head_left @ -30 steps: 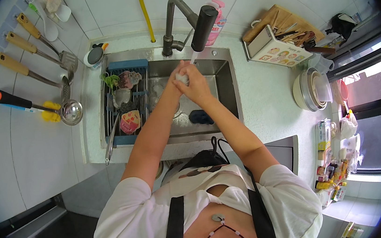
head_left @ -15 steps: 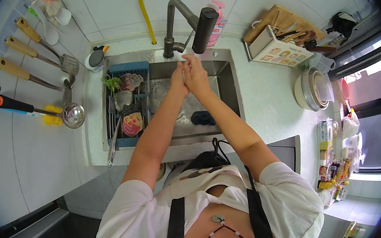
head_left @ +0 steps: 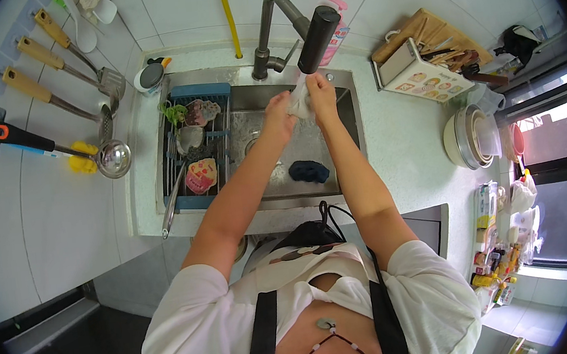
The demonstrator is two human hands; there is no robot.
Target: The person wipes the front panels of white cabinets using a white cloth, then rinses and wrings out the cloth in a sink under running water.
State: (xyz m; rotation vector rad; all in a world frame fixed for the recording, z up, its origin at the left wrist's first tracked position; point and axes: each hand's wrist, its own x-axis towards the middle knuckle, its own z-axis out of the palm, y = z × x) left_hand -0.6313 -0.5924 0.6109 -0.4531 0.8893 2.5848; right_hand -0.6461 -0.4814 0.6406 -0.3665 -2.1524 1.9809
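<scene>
Below the black-ended faucet (head_left: 319,38), a small white cloth (head_left: 299,102) is stretched between my two hands over the steel sink (head_left: 278,193). My left hand (head_left: 279,116) is closed on its left side. My right hand (head_left: 321,96), closed as well, grips the other side close under the spout. The cloth's exact kind cannot be made out. A dark blue bunched cloth (head_left: 309,171) lies on the sink floor, apart from both hands.
A blue dish rack (head_left: 200,90) with greens, packets and a long-handled utensil sits in the sink's left side. Behind the faucet stands a pink pump bottle (head_left: 336,39). Right are a utensil holder (head_left: 419,77) and stacked bowls (head_left: 464,137). Ladles (head_left: 114,159) hang left.
My hands were pressed together; now they are apart with the white cloth showing between them. The right hand has shifted right, toward the spout. The dark blue cloth stays in the sink.
</scene>
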